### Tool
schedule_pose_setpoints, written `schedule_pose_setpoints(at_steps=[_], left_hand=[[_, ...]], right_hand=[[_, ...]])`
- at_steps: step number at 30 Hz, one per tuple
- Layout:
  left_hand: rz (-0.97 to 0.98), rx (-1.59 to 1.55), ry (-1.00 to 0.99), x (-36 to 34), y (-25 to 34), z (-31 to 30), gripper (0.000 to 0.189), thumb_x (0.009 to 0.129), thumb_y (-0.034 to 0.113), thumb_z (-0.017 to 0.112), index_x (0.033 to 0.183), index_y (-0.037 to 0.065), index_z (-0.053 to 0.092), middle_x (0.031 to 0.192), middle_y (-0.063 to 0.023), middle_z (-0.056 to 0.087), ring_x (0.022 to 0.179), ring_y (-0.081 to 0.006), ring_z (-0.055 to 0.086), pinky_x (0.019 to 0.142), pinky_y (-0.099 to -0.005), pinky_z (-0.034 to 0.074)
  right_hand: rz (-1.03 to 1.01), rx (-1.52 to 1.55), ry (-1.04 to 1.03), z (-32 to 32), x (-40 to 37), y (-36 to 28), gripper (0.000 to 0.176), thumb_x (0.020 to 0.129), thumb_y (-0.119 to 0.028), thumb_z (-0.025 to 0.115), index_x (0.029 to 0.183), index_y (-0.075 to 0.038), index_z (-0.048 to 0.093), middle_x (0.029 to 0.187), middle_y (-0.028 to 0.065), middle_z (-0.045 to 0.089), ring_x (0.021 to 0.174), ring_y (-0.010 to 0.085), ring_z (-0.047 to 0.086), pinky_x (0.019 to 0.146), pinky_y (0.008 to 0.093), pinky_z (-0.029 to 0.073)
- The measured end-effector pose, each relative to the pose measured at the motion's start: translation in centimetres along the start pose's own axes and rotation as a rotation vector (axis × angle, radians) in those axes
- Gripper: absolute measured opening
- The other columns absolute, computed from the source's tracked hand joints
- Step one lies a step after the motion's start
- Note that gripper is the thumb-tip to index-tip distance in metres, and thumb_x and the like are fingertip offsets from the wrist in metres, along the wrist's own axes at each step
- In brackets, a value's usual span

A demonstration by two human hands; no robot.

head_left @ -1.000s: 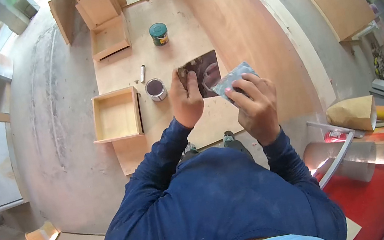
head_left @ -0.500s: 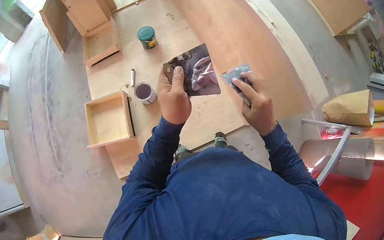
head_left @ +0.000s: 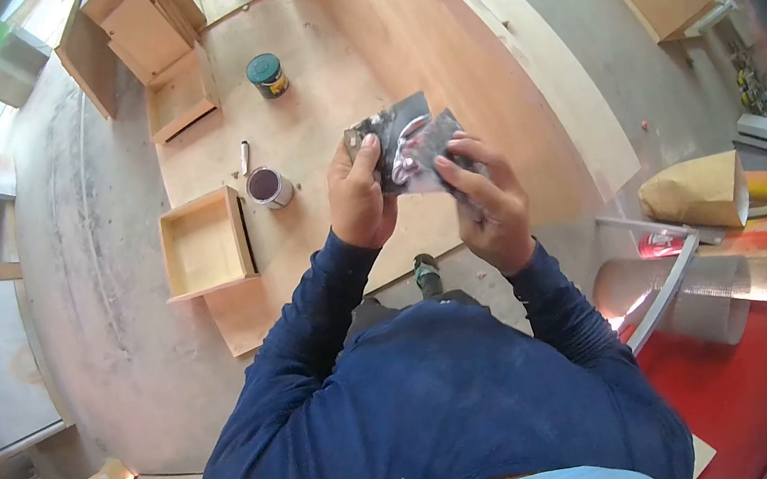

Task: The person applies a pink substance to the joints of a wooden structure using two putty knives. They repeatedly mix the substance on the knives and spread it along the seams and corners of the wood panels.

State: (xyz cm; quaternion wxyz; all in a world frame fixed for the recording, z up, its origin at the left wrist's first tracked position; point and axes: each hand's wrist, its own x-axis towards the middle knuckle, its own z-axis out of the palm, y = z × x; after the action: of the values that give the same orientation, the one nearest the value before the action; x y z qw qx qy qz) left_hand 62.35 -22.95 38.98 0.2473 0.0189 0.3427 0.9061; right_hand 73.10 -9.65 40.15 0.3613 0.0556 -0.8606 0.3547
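My left hand (head_left: pixel 359 198) grips a flat dark plate (head_left: pixel 410 111) by its near left edge, thumb on top. Pinkish-grey putty (head_left: pixel 405 157) lies smeared across the plate. In my right hand (head_left: pixel 489 193) is a flat grey putty spreader (head_left: pixel 439 133), fingers pressed on its face, and its blade overlaps the right side of the plate over the putty. Left of the hands stands an uncovered tin (head_left: pixel 269 187) with dark contents, a marker (head_left: pixel 245 157) just behind it.
A green-lidded can (head_left: pixel 267 76) stands farther back on the plywood sheet (head_left: pixel 311 49). An unpainted wooden drawer (head_left: pixel 205 244) lies at left, another drawer (head_left: pixel 181 104) beyond it. A long wooden panel (head_left: pixel 444 57) runs along the right. Near my right elbow is a grey metal frame (head_left: pixel 666 289).
My right hand has moved left and brought the spreader onto the plate's putty. The plate is turned slightly in my left hand. The whole view has shifted a little.
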Motion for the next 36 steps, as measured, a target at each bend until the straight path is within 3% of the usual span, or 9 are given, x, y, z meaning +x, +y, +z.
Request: schedule_pose_setpoints(at_steps=[8,9,10,12,18,21,24,28,36], left_hand=[[0.306,0.405,0.014,0.4,0.4,-0.4,0.017,0.098,0.005,0.044,0.11,-0.004,0.053,0.099,-0.0071,0.063,0.087,-0.0098,0.06,0.077,-0.0249,0.051],[0.41,0.478,0.032,0.4,0.3,0.5,0.011,0.097,0.003,0.045,0.103,-0.004,0.052,0.092,-0.0038,0.061,0.08,-0.008,0.056,0.073,-0.0217,0.047],[0.404,0.48,0.028,0.3,0.1,0.2,0.011,0.097,0.003,0.045,0.103,-0.004,0.052,0.092,-0.0038,0.061,0.08,-0.008,0.056,0.073,-0.0217,0.047],[0.471,0.676,-0.012,0.6,-0.7,-0.7,0.006,0.096,0.003,0.048,0.095,-0.002,0.051,0.084,-0.0025,0.06,0.073,-0.0091,0.052,0.068,-0.0222,0.045],[0.493,0.94,0.024,0.4,-0.5,-1.3,0.007,0.094,0.005,0.049,0.095,-0.001,0.053,0.084,-0.0057,0.062,0.07,-0.0132,0.054,0.064,-0.0262,0.045],[0.117,0.138,-0.006,0.7,0.2,-1.3,0.019,0.097,0.005,0.044,0.11,-0.001,0.054,0.098,-0.0071,0.063,0.085,-0.0145,0.062,0.075,-0.0279,0.052],[0.122,0.101,0.001,0.6,0.4,-1.7,0.018,0.097,0.006,0.045,0.11,-0.001,0.054,0.1,-0.0085,0.063,0.087,-0.0141,0.062,0.077,-0.0283,0.053],[0.275,0.201,0.067,0.9,1.4,-2.0,0.017,0.097,0.007,0.046,0.109,-0.002,0.053,0.1,-0.0073,0.062,0.087,-0.012,0.06,0.078,-0.0255,0.05],[0.397,0.635,0.101,1.6,0.1,-1.7,0.013,0.097,0.006,0.046,0.103,-0.004,0.051,0.091,-0.0065,0.062,0.082,-0.0101,0.056,0.074,-0.0239,0.046]], right_hand=[[0.156,-0.262,-0.136,-1.9,-2.0,3.2,0.043,0.072,0.011,0.055,0.11,-0.004,0.066,0.116,0.0159,0.058,0.111,0.035,0.055,0.095,0.0411,0.045],[0.534,0.602,0.157,-1.4,-0.9,1.4,0.041,0.072,0.009,0.055,0.11,-0.004,0.066,0.116,0.0149,0.059,0.111,0.0334,0.055,0.094,0.0428,0.044],[0.538,0.6,0.163,-2.1,0.1,0.5,0.041,0.072,0.009,0.055,0.11,-0.004,0.066,0.116,0.0149,0.059,0.111,0.0334,0.055,0.094,0.0428,0.044],[0.127,-0.308,-0.089,-3.0,1.7,-0.2,0.041,0.071,0.008,0.056,0.108,-0.005,0.067,0.113,0.0124,0.061,0.11,0.0326,0.056,0.092,0.042,0.043],[-0.014,-0.347,-0.276,0.2,0.5,-1.4,0.041,0.068,0.008,0.061,0.105,-0.008,0.069,0.109,0.0083,0.062,0.108,0.0316,0.057,0.092,0.0395,0.042],[-0.028,-0.108,-0.15,0.8,1.8,-1.4,0.042,0.067,0.011,0.06,0.104,-0.007,0.069,0.11,0.0109,0.062,0.108,0.034,0.056,0.092,0.0418,0.043],[-0.027,-0.007,0.004,2.1,-0.8,1.7,0.045,0.067,0.012,0.057,0.107,-0.005,0.068,0.112,0.0144,0.061,0.111,0.0345,0.055,0.095,0.0435,0.044],[0.137,-0.115,-0.111,1.1,-1.6,2.4,0.048,0.066,0.01,0.058,0.11,-0.005,0.067,0.115,0.0145,0.059,0.111,0.0361,0.055,0.094,0.0419,0.044],[-0.1,-0.502,-0.229,1.1,1.7,-2.1,0.042,0.063,0.004,0.062,0.102,-0.01,0.07,0.107,0.0064,0.06,0.112,0.0292,0.053,0.091,0.0451,0.038]])
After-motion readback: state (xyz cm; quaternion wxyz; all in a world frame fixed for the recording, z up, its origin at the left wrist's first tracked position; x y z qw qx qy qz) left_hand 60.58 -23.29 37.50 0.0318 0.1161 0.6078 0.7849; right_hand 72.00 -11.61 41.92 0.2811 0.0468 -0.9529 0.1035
